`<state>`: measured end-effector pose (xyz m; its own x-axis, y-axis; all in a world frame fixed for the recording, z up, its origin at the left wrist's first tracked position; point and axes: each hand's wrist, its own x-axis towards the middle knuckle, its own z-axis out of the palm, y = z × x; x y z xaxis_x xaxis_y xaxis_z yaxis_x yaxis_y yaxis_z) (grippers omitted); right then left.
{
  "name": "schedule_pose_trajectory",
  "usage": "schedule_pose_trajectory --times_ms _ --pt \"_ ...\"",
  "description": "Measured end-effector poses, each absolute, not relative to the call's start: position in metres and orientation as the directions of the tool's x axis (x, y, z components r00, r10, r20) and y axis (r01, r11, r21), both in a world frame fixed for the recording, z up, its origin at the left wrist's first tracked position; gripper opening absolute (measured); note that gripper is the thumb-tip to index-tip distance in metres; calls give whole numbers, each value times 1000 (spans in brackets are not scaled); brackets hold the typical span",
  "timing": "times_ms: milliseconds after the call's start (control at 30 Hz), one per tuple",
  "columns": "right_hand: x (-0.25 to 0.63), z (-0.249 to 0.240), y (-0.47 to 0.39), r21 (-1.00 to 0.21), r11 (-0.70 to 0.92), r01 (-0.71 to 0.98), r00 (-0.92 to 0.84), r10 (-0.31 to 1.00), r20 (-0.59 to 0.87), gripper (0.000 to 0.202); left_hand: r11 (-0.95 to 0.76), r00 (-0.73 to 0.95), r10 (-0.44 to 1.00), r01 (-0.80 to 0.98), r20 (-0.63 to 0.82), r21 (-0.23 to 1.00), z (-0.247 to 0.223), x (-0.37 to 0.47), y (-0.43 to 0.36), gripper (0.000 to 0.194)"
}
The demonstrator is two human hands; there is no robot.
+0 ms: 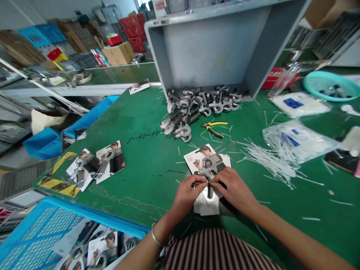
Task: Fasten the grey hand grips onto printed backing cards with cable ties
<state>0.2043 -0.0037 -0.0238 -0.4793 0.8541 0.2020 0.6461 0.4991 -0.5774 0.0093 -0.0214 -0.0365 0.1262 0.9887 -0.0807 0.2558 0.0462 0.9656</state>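
Two-handed work at a green bench point(140, 161): a grey-and-black spring hand exerciser point(209, 164) lies on a printed card point(190, 157), itself on a loose stack of pale cards point(208, 210) directly in front of the person. The left hand point(184, 195) and right hand point(236, 187) meet over the exerciser's lower end, thumb and fingers of each drawn together, pinching a small thin piece point(209, 182) — its exact nature is too small to tell. The principal hazard is slippage: the piece is so small that uneven tension between the two pinches could pull it from the fingertips. The stacked cards, apparently unfastened, could slide under sideways pressure and skew the exerciser against its backing; a hard downward push could crease the card. Beyond the hands, yellow-and-black cutters point(219, 123) lie near the heap of exercisers point(184, 131), while white ties point(270, 161) spread to the right — a wide sweep of the right forearm could scatter them
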Motion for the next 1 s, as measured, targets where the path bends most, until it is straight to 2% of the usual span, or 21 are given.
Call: schedule_pose_trajectory --times_ms 200,367,533,700,800,867,1000 --pt "202 -21 -4 -569 509 646 -487 849 207 11 92 127 984 224 -123 970 -37 10 -21 8" --pt "201 -21 -3 -597 518 613 -495 840 220 13 -8 206 977 323 -62 946 -37 6 -18 7" --pt "201 -20 -3 -641 500 582 -502 842 201 8 -306 335 935 585 120 751 -23 2 -20 8" --pt "197 -13 -6 -664 463 587 -495 854 158 4 -409 425 898 702 118 583 -10 3 -21 12" --pt "195 -10 -8 -624 497 603 -519 839 167 9 -465 450 880 747 154 475 -6 6 -21 16" --pt "195 -9 -9 -596 525 608 -540 823 175 12 -466 430 882 745 191 477 -5 7 -22 17" --pt "196 -12 -11 -631 500 594 -526 834 167 7 -437 385 896 685 218 583 -6 10 -23 17"
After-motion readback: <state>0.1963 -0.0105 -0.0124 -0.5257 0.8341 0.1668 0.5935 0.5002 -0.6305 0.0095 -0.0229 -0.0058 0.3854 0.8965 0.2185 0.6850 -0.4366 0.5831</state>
